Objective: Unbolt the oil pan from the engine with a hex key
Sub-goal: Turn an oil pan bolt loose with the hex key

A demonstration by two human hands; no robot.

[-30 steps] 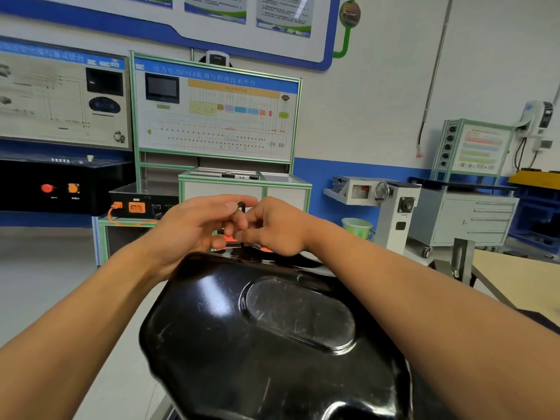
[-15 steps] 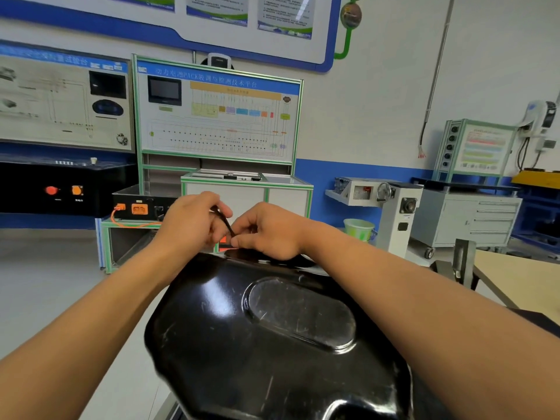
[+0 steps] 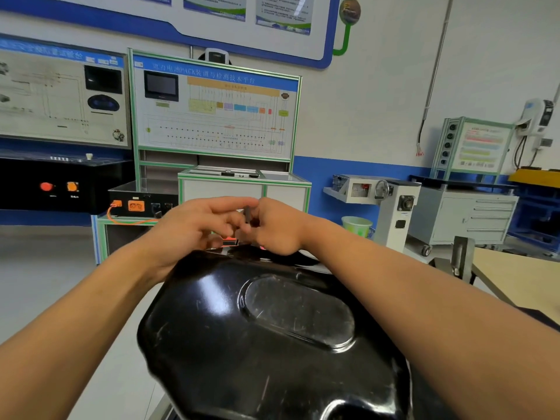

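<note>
Reaching in from the left with the left hand [image 3: 197, 225], fingertips pinched on the upright dark end of the hex key [image 3: 247, 214]. Meeting it from the right with the right hand [image 3: 275, 228], fingers curled round the key's lower part. Holding the key between both hands, just above the far rim of the glossy black oil pan [image 3: 272, 328]; cannot tell where its tip sits, hidden behind the knuckles.

Left hand [image 3: 194, 228] and right hand [image 3: 275, 227] pinch a dark hex key [image 3: 247, 214] above the black oil pan's [image 3: 272, 334] far edge
</note>
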